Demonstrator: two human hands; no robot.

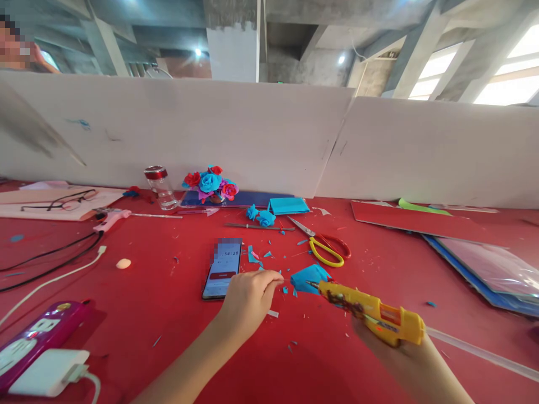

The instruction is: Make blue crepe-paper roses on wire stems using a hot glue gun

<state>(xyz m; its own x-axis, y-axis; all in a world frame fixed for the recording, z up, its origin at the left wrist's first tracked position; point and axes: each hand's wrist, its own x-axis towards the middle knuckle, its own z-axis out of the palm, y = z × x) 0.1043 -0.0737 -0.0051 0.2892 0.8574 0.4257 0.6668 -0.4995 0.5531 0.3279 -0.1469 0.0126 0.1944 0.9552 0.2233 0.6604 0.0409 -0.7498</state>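
Note:
Near the middle, my left hand (251, 294) pinches a thin stem, its fingers closed. A blue paper piece (309, 278) is at the far end of that stem. My right hand (385, 336) is wrapped round a yellow glue gun (374, 311), whose metal tip touches or nearly touches the blue paper. Much of this hand is hidden behind the gun. A phone (223, 269) lies just behind my left hand. Scissors (328, 247) with yellow and red handles lie beyond the blue paper.
Paper flowers (210, 182), a glass bottle (162, 188) and folded blue paper (288, 206) stand or lie at the back. A purple power strip (46, 331) is at left, coloured sheets (492, 269) at right. Part of a person (17, 47) shows beyond the white partition (252, 134).

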